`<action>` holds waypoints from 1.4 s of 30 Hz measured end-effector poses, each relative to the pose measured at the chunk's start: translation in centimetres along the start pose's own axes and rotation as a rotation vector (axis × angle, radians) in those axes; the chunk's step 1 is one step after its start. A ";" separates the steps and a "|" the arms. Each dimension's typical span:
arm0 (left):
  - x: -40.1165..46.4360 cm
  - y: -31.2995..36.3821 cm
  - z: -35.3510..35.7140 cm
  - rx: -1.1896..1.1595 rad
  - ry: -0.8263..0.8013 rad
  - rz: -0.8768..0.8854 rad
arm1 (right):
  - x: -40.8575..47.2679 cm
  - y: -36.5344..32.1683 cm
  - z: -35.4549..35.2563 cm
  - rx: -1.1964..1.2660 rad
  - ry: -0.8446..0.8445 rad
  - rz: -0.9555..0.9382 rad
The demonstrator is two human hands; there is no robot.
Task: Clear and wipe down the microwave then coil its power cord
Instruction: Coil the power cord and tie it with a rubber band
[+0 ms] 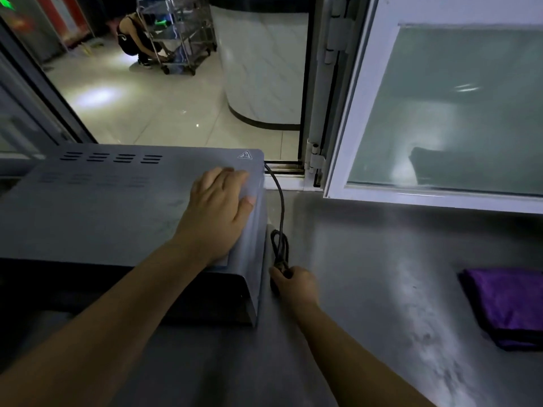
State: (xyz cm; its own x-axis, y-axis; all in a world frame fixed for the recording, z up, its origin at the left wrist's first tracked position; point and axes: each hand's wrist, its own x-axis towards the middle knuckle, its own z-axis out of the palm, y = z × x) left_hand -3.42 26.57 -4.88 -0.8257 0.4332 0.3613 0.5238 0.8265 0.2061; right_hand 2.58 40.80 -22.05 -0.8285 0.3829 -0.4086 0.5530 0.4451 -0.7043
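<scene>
A grey microwave (111, 207) stands on the steel counter (367, 274), its vented top facing me. My left hand (219, 212) rests flat on the top near the right rear corner, fingers straight. The black power cord (280, 207) comes out of the rear right corner and runs down the microwave's right side into a small bundle of loops. My right hand (293, 282) grips that bundle just beside the microwave's right wall, low against the counter.
A folded purple cloth (508, 306) lies at the counter's right edge. A white-framed window sash (449, 113) stands open behind the counter. Through the opening, a person crouches by a metal cart (179, 33) on a tiled floor.
</scene>
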 end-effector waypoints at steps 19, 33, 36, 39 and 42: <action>0.0 -0.1 0.0 -0.043 0.014 0.037 | 0.9 0.6 -1.5 0.036 -0.198 -0.158; 0.0 -0.3 0.3 -0.054 0.046 0.060 | 1.0 0.4 -0.9 0.006 -0.038 -0.215; -0.1 -0.4 0.2 -0.045 0.027 0.063 | 0.6 0.5 -1.5 0.005 -0.014 -0.201; -0.1 -0.3 0.0 -0.044 0.017 0.070 | -0.7 0.6 -3.1 -0.057 0.017 -0.193; -0.3 -0.3 -0.2 -0.079 0.048 0.071 | -2.5 0.4 -5.0 -0.105 0.064 -0.181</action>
State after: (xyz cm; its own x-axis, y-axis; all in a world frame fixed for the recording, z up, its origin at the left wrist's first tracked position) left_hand -3.30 26.10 -4.90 -0.7760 0.4705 0.4201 0.5971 0.7627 0.2487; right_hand 5.38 44.11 -18.39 -0.9097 0.3379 -0.2414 0.4049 0.5921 -0.6968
